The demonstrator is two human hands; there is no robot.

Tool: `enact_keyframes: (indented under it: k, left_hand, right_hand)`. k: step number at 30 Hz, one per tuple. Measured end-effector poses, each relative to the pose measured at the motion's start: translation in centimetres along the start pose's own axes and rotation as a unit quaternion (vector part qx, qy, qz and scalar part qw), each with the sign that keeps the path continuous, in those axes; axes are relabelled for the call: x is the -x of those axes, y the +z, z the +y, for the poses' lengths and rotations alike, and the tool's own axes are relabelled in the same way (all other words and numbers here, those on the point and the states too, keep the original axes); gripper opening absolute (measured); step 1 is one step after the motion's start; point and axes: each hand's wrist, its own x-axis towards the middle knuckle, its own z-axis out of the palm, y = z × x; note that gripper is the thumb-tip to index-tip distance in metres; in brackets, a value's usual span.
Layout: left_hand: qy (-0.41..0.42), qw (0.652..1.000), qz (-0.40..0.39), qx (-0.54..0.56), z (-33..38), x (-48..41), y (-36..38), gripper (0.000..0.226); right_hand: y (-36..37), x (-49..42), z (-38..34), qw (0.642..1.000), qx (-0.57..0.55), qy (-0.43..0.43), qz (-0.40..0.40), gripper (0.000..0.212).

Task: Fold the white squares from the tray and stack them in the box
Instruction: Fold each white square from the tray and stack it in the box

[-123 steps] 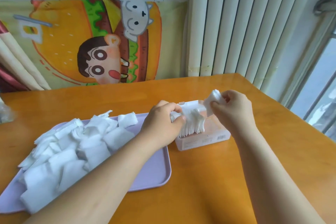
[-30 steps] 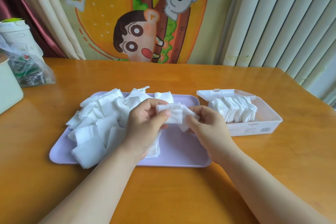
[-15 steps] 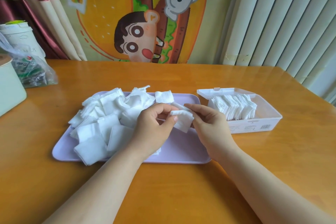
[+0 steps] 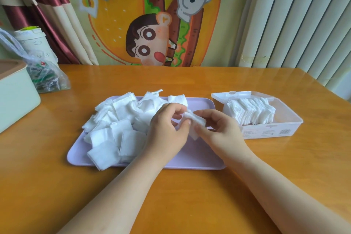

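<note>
Pinching a single white square (image 4: 194,121) between them, a person's left hand (image 4: 167,131) and right hand (image 4: 221,129) meet above the right half of a lilac tray (image 4: 199,159) on an orange wooden table (image 4: 190,195). The left thumb and fingers close on the square's left edge, the right thumb and forefinger on its right, with the cloth partly doubled and one corner hanging down. Both forearms reach in from the near table edge, wrists raised clear of the tray. A loose heap of white squares (image 4: 117,125) fills the tray's left half and spills over its near-left rim; the right half lies bare. Just right of the tray, apart from it, stands the open white box (image 4: 281,129), with folded squares (image 4: 250,112) packed upright at its left end and open room at its right.
</note>
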Motion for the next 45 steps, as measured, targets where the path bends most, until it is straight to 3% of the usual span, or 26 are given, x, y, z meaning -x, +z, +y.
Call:
enact_keyframes:
  k: [4, 10, 16, 20, 22, 27, 30, 32, 34, 37, 41, 45]
  left_hand:
    - [0.017, 0.996, -0.020, -0.083, -0.3, 0.2, -0.3, 0.041]
    - [-0.040, 0.994, -0.095, -0.046, -0.1, 0.4, -0.9, 0.010]
    - [-0.016, 0.988, -0.125, -0.086, 0.8, 0.4, -1.2, 0.017]
    - [-0.059, 0.978, -0.163, -0.113, 1.4, -0.4, -3.2, 0.037]
    - [-0.080, 0.967, -0.183, -0.159, 1.8, -1.1, -5.2, 0.041]
    - [-0.139, 0.908, -0.303, -0.253, 2.6, -1.3, -7.9, 0.054]
    - [-0.145, 0.890, -0.330, -0.281, 2.9, -1.2, -7.9, 0.061]
    - [-0.139, 0.879, -0.344, -0.300, 2.9, -1.3, -8.0, 0.055]
    - [-0.135, 0.876, -0.356, -0.296, 2.8, -1.3, -8.0, 0.035]
    - [-0.131, 0.902, -0.324, -0.253, 2.5, -1.2, -7.4, 0.015]
    - [-0.148, 0.957, -0.203, -0.145, 2.2, -0.9, -5.5, 0.022]
    - [-0.139, 0.970, -0.163, -0.120, 1.6, -0.7, -5.1, 0.023]
  right_hand:
    - [0.1, -0.2, 0.3, 0.999, 0.027, 0.004, 0.027, 0.034]
    - [0.4, 0.0, 0.4, 0.994, 0.107, -0.012, 0.004, 0.042]
    - [0.8, 0.1, 0.3, 0.977, 0.200, -0.034, -0.059, 0.058]
    - [0.8, -0.2, 0.5, 0.977, 0.210, -0.040, 0.002, 0.040]
    - [0.9, -0.1, 0.5, 0.977, 0.208, -0.034, 0.016, 0.033]
    - [1.3, 0.4, 0.5, 0.974, 0.216, -0.069, -0.001, 0.043]
    - [1.3, 0.2, 0.7, 0.969, 0.235, -0.072, -0.003, 0.042]
    - [1.4, 0.2, 0.7, 0.969, 0.240, -0.064, -0.003, 0.043]
    - [1.3, 0.2, 0.7, 0.970, 0.237, -0.058, -0.004, 0.044]
    - [1.2, 0.2, 0.6, 0.975, 0.217, -0.039, 0.005, 0.048]
    - [0.8, 0.1, 0.2, 0.983, 0.182, 0.002, 0.030, 0.045]
    - [0.5, -0.1, 0.1, 0.983, 0.180, 0.015, 0.033, 0.044]
